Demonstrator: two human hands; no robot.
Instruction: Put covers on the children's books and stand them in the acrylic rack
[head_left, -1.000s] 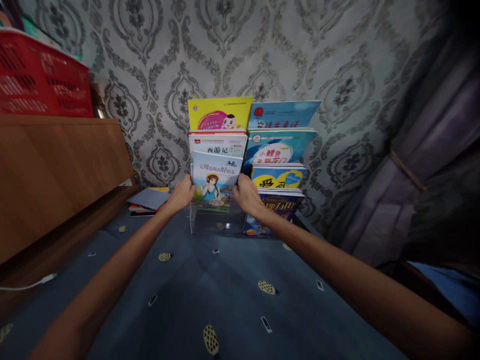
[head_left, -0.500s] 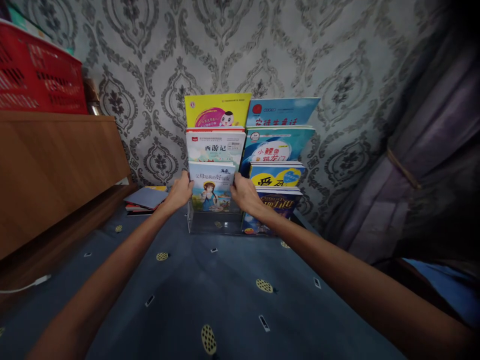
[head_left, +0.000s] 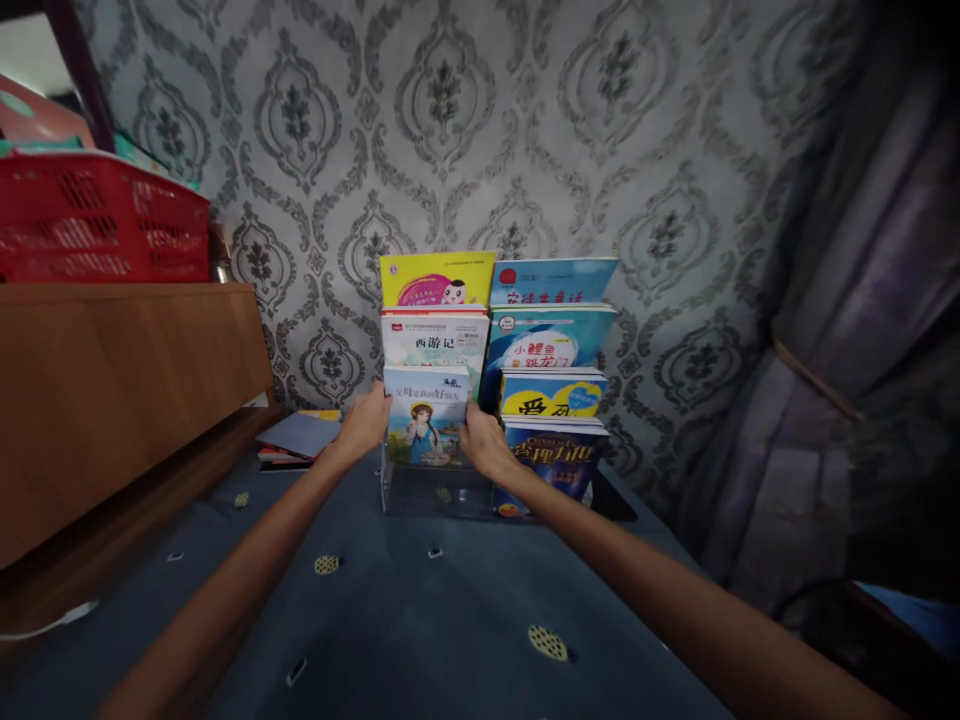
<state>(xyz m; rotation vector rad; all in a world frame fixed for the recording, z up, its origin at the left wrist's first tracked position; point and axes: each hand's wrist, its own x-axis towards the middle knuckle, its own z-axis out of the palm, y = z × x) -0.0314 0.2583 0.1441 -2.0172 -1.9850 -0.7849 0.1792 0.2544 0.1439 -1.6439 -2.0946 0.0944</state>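
Observation:
A light blue book (head_left: 426, 432) with a girl in a yellow hat on its cover stands in the left column of a clear tiered book rack (head_left: 427, 505). My left hand (head_left: 365, 425) grips its left edge, and my right hand (head_left: 484, 440) pinches the right edge. Behind it rise a white book (head_left: 439, 343) and a yellow book (head_left: 439, 275). In the right column are two blue books (head_left: 555, 285), a yellow-and-blue book (head_left: 555, 395) and a dark purple book (head_left: 559, 455), the last partly covered by my right forearm. Fingers behind the light blue book are hidden.
A few flat books (head_left: 298, 437) lie stacked left of the rack on the dark blue pineapple-print cloth (head_left: 390, 640). At left, a wooden cabinet (head_left: 135, 400) carries a red basket (head_left: 105, 220). A white cable (head_left: 56, 625) lies near it. A tied curtain (head_left: 802, 430) hangs at right.
My view has tilted upward, so the rack and both hands appear lower. Both hands keep their hold on the light blue book, which shows little movement against the rack.

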